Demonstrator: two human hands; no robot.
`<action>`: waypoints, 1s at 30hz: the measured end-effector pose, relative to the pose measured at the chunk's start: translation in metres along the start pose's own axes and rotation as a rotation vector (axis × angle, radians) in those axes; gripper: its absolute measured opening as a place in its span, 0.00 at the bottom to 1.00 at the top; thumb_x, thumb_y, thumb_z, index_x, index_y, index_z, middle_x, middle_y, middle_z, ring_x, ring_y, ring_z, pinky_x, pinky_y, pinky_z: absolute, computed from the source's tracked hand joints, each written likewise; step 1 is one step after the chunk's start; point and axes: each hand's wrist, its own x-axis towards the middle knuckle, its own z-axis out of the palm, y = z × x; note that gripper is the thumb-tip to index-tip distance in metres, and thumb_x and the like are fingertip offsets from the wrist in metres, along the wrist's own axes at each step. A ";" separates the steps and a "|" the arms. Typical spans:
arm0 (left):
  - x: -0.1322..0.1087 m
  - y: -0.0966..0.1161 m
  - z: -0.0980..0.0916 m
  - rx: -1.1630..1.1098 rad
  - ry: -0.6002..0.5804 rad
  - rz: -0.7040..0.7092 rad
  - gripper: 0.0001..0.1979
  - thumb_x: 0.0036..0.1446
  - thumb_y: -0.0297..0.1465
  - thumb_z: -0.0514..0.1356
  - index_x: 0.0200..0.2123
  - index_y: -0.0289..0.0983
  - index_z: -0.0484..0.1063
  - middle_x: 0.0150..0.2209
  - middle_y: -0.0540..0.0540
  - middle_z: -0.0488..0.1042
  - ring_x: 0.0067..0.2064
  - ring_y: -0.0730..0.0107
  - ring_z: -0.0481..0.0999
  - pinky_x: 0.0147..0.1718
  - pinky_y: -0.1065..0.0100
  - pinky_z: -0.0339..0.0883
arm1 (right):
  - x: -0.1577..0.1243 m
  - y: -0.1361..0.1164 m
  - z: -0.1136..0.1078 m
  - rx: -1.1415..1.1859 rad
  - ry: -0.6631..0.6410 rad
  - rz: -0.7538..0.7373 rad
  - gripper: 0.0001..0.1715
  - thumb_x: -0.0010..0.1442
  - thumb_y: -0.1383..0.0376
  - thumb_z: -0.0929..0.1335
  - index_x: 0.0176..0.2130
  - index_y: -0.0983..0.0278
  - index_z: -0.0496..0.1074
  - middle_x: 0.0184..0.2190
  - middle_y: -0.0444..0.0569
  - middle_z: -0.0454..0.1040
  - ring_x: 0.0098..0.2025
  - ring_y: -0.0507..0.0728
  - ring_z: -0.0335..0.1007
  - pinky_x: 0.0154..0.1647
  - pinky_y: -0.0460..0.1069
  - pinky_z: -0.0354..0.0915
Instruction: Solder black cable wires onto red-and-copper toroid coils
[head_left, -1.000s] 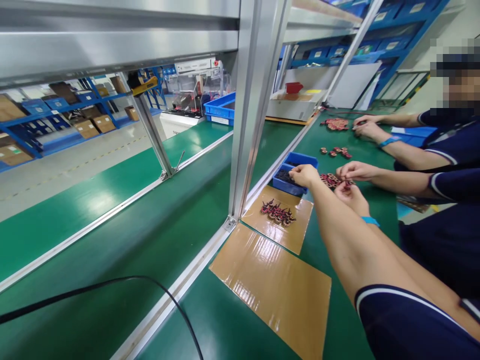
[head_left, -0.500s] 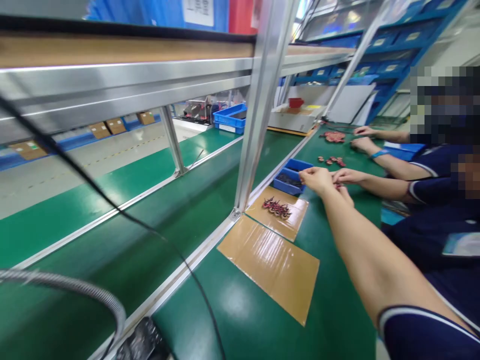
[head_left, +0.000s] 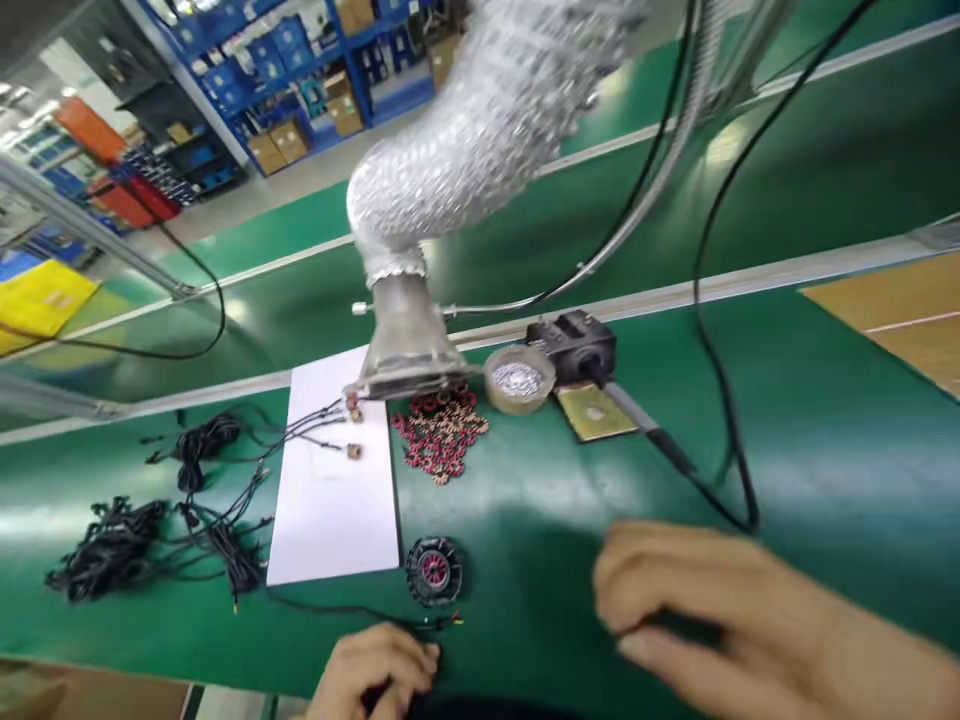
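Black motor (head_left: 433, 570), wired — near left hand (head_left: 371, 672)

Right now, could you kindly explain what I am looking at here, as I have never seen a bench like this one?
This view comes from a camera on the person's head, looking down at a green workbench. The left hand is beside a thin black wire; the right hand is blurred, so I cannot tell if it holds anything. On the bench lie a white sheet, bundled black cables, a heap of small red-and-copper rings and a round black part with a red centre. A silver ducted hood hangs over the sheet's top edge.
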 end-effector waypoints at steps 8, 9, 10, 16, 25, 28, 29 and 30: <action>-0.003 -0.020 0.072 -1.073 -0.017 -0.428 0.24 0.54 0.48 0.61 0.38 0.30 0.75 0.32 0.39 0.76 0.32 0.66 0.77 0.34 0.67 0.72 | 0.014 -0.009 0.151 -0.255 -0.078 -0.247 0.12 0.61 0.71 0.62 0.28 0.65 0.71 0.29 0.50 0.71 0.32 0.55 0.63 0.31 0.49 0.62; -0.006 -0.020 0.075 -1.107 0.015 -0.427 0.22 0.54 0.47 0.62 0.37 0.30 0.75 0.31 0.40 0.75 0.31 0.68 0.76 0.34 0.67 0.71 | 0.013 -0.009 0.156 -0.266 -0.069 -0.222 0.11 0.60 0.71 0.64 0.28 0.64 0.72 0.31 0.50 0.71 0.33 0.55 0.64 0.31 0.49 0.62; -0.010 -0.022 0.077 -1.122 0.058 -0.415 0.20 0.54 0.44 0.62 0.36 0.30 0.75 0.31 0.41 0.75 0.31 0.69 0.76 0.34 0.68 0.71 | 0.013 -0.011 0.158 -0.249 -0.066 -0.190 0.09 0.59 0.72 0.66 0.28 0.64 0.73 0.32 0.50 0.71 0.34 0.55 0.64 0.32 0.48 0.63; -0.020 -0.013 0.036 -0.877 0.171 -0.318 0.12 0.50 0.36 0.66 0.28 0.33 0.70 0.22 0.53 0.61 0.19 0.82 0.56 0.16 0.78 0.44 | 0.044 -0.017 0.129 -0.033 0.081 -0.003 0.05 0.60 0.66 0.69 0.34 0.63 0.77 0.33 0.48 0.74 0.35 0.53 0.69 0.36 0.47 0.65; 0.066 0.050 -0.058 -0.141 0.222 0.021 0.04 0.51 0.28 0.63 0.25 0.34 0.74 0.16 0.56 0.55 0.19 0.80 0.47 0.17 0.74 0.37 | 0.096 0.015 0.097 -0.144 0.101 0.105 0.10 0.61 0.63 0.67 0.37 0.64 0.78 0.29 0.46 0.77 0.30 0.53 0.71 0.33 0.47 0.64; 0.080 0.045 -0.061 -0.189 0.201 0.013 0.04 0.53 0.27 0.61 0.28 0.33 0.75 0.16 0.57 0.52 0.18 0.81 0.46 0.16 0.75 0.37 | 0.097 0.018 0.099 -0.151 0.090 -0.015 0.11 0.62 0.64 0.67 0.38 0.64 0.79 0.32 0.48 0.75 0.35 0.54 0.70 0.38 0.48 0.65; 0.081 0.041 -0.060 -0.212 0.189 0.000 0.05 0.54 0.28 0.60 0.29 0.33 0.75 0.16 0.58 0.50 0.17 0.82 0.45 0.15 0.75 0.36 | 0.096 0.020 0.101 -0.162 0.093 -0.049 0.11 0.63 0.64 0.67 0.39 0.64 0.79 0.33 0.49 0.73 0.36 0.54 0.69 0.38 0.48 0.64; 0.080 0.036 -0.060 -0.233 0.176 -0.016 0.06 0.55 0.29 0.59 0.31 0.33 0.75 0.17 0.58 0.51 0.16 0.82 0.45 0.15 0.76 0.35 | 0.095 0.021 0.102 -0.176 0.096 -0.069 0.11 0.63 0.64 0.67 0.40 0.64 0.79 0.32 0.48 0.72 0.36 0.54 0.68 0.39 0.48 0.64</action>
